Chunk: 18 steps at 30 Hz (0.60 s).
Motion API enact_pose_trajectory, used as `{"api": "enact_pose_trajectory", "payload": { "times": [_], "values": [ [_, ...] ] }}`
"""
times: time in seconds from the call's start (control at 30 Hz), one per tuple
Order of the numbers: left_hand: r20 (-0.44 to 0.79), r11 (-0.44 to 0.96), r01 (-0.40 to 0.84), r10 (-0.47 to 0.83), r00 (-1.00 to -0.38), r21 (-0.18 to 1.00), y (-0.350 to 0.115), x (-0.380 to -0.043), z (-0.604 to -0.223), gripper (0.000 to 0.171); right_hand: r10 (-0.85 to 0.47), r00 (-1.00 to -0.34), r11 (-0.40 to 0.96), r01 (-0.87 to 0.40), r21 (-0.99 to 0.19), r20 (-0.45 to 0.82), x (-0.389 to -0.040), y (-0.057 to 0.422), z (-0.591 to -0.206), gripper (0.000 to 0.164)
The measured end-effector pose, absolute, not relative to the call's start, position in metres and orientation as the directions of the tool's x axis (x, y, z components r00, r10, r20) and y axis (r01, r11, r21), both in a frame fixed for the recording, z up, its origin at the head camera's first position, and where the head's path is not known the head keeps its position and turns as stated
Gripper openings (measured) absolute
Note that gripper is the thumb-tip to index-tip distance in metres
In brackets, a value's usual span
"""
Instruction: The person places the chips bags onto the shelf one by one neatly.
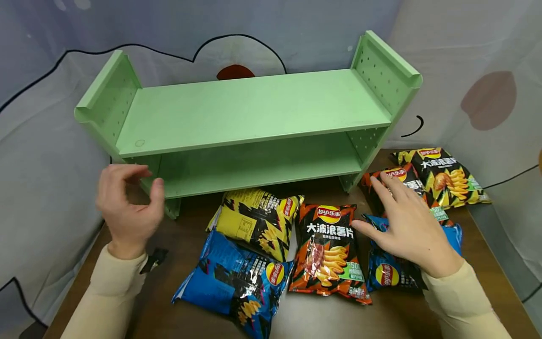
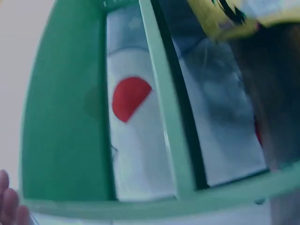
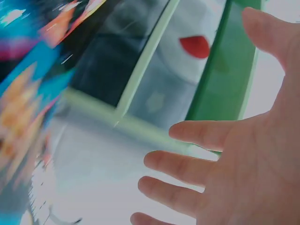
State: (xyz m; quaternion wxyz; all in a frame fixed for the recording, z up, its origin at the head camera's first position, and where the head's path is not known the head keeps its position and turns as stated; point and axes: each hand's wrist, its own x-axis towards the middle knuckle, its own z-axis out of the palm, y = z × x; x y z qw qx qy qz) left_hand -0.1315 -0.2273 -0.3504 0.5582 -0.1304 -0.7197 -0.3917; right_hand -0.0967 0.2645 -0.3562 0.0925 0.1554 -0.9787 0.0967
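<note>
My left hand (image 1: 127,212) is raised near the left front of a green two-tier shelf (image 1: 254,110), its fingers loosely bent and nothing in them. Only its fingertips (image 2: 8,206) show in the left wrist view. On the right, my other hand (image 1: 412,228) has its fingers spread and holds nothing, as the right wrist view also shows. In the head view it overlaps a blue chip bag (image 1: 386,273) and a red-and-black chip bag (image 1: 400,174), hiding parts of both. An orange-and-black chip bag (image 1: 330,252) lies just left of its thumb.
A yellow chip bag (image 1: 260,221) and another blue chip bag (image 1: 241,287) lie in front of the shelf on the brown table (image 1: 182,235). At the back right lies a black-and-yellow chip bag (image 1: 449,176). A printed curtain (image 1: 470,47) hangs behind. A small black item (image 1: 155,260) is beside the left sleeve.
</note>
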Motion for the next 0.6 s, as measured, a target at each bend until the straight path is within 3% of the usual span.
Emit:
{"api": "enact_pose_trajectory", "payload": {
  "times": [0.1,0.2,0.3,0.47,0.6],
  "values": [
    [0.854,0.553,0.663,-0.432,-0.289,0.505,-0.242,-0.136,-0.347,0.029,-0.254,-0.944,0.941,-0.291,-0.169,0.212,-0.09,0.292,-0.359,0.102],
    [0.799,0.446,0.698,-0.516,-0.31,0.559,-0.254,-0.141,-0.349,0.029,-0.209,-0.96,0.957,-0.241,-0.163,0.189,-0.084,0.32,-0.366,0.1],
    [0.768,0.357,0.707,-0.487,-0.416,0.61,-0.263,-0.144,-0.354,0.043,-0.152,-0.978,0.971,-0.174,-0.162,0.145,-0.078,0.345,-0.378,0.102],
    [0.713,0.306,0.645,-0.281,-0.642,0.701,-0.28,-0.151,-0.37,0.063,-0.07,-0.996,0.973,-0.079,-0.217,0.048,-0.066,0.383,-0.401,0.106],
    [0.689,0.345,0.609,-0.192,-0.699,0.714,-0.295,-0.163,-0.387,0.065,-0.044,-0.999,0.954,-0.05,-0.296,0.026,-0.053,0.405,-0.418,0.114]
  ]
}}
